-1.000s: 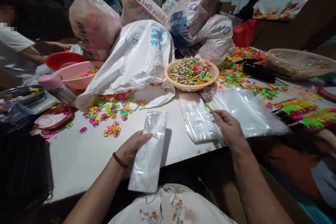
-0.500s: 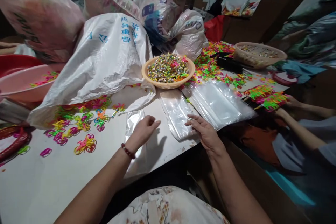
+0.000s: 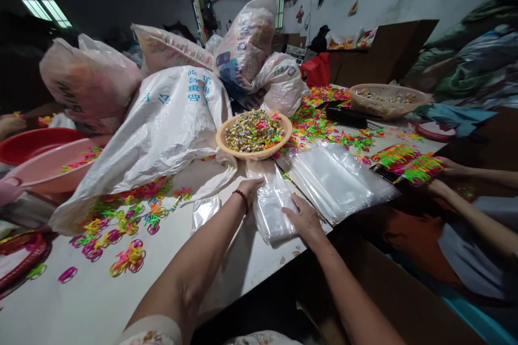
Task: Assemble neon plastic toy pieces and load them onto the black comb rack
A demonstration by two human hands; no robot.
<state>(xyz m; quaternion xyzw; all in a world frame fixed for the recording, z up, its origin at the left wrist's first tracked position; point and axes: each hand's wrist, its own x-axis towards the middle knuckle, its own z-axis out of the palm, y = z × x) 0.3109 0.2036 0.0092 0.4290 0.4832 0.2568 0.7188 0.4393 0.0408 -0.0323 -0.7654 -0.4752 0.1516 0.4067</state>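
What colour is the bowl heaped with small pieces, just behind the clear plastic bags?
Pale orange; the bowl shows best in the head view.

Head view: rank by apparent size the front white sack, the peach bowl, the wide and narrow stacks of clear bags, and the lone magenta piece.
1. White sack
2. Wide stack
3. Peach bowl and narrow stack: too close to rank; the stack is partly covered
4. Magenta piece

On the white sack [image 3: 162,135] we see blue Chinese characters [image 3: 194,98], 品 apparently among them; on the stuffed left bag [image 3: 93,86] and crumpled right bag [image 3: 285,89] we find dark letters, too creased to read surely.
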